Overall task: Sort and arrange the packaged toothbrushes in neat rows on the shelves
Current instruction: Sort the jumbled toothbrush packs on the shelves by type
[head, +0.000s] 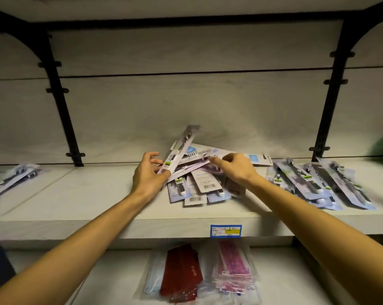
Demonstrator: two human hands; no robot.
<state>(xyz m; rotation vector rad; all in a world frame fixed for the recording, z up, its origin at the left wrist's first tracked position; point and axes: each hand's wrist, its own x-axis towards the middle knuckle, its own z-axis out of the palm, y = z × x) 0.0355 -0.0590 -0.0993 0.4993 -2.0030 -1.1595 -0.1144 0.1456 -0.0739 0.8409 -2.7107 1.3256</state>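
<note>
A loose pile (195,183) of packaged toothbrushes lies on the shelf (76,205), directly under and between both hands. One pack (181,148) is raised from it, tilted up toward the back panel. The left hand (147,175) grips that pack's lower end, thumb and fingers closed on the card. The right hand (236,167) rests on top of the pile, fingers curled; whether it pinches a pack cannot be told. Right of the right hand, a fanned row (318,183) of packs lies flat on the same shelf, overlapping. Well left of the left hand, more packs (12,179) show, blurred. Below the hands, a price tag (225,231) sits on the shelf edge, and bagged masks (199,276) lie on the lower shelf.
</note>
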